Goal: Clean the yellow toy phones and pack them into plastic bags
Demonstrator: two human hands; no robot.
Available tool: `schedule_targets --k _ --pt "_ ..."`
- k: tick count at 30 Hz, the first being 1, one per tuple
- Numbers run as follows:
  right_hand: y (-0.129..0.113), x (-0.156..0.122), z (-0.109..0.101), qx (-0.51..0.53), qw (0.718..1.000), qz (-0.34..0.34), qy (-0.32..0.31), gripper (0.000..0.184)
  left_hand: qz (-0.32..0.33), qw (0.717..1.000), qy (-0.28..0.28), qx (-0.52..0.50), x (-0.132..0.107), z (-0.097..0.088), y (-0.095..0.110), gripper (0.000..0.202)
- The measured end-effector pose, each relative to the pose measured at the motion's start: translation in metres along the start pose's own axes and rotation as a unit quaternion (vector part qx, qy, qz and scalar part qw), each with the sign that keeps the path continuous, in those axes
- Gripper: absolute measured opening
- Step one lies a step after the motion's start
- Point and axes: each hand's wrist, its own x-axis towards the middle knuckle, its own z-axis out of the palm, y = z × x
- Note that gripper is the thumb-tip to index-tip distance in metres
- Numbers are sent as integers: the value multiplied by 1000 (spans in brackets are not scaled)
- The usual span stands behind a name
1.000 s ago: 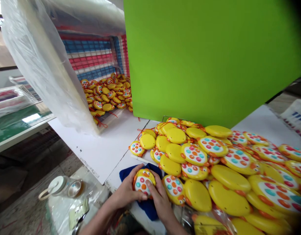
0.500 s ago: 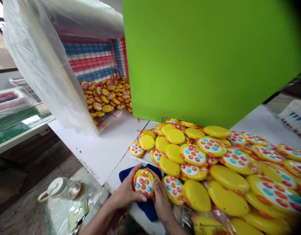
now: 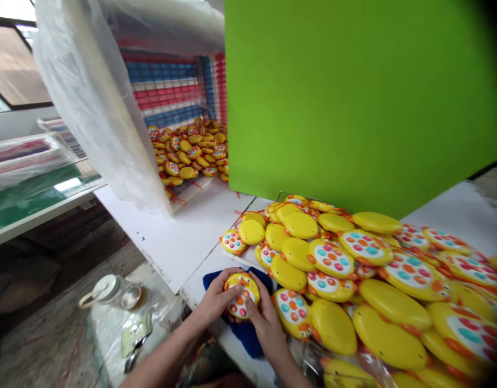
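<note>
Between my two hands is a yellow duck-shaped toy (image 3: 244, 285), its white belly covered in coloured dots and facing up. My left hand (image 3: 219, 299) grips its left side with the thumb across the front. Closed on the right and lower edge, my right hand (image 3: 265, 315) has its thumb on the dotted belly. A dark blue cloth (image 3: 248, 338) lies on the white table (image 3: 179, 242) beneath my hands. Just right of them is a large heap of the same duck toys (image 3: 333, 323), some belly up and others showing plain yellow backs.
A tall green panel (image 3: 333, 97) stands behind the heap. At the back left, a plastic-draped crate (image 3: 107, 108) holds many more duck toys (image 3: 192, 151). Below the table's left edge are a lidded jar (image 3: 107, 290) and a cup (image 3: 132, 297) on a plastic-covered surface.
Both thumbs have moved onto the front of the toy, which is now tilted slightly. The view has shifted a little, so the surroundings appear further right.
</note>
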Motion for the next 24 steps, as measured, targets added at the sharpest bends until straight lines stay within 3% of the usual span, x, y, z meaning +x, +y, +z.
schedule_targets --k 3,8,14,19,24 --pt "-2 -2 -1 -62 998 12 15 73 18 999 -30 -10 -5 -4 -1 60" --pt "6 -5 -7 -119 992 23 36 70 6 996 -81 -32 -16 -8 -11 101" --pt "20 -7 -10 -66 998 -1 16 65 15 996 -56 -66 -21 -7 -22 97" --pt "24 -6 -9 -45 999 1 24 66 71 997 -27 -19 -25 -7 -24 113" --pt "21 -5 -9 -28 1000 -5 2 65 37 996 -44 -75 -24 -3 -33 97"
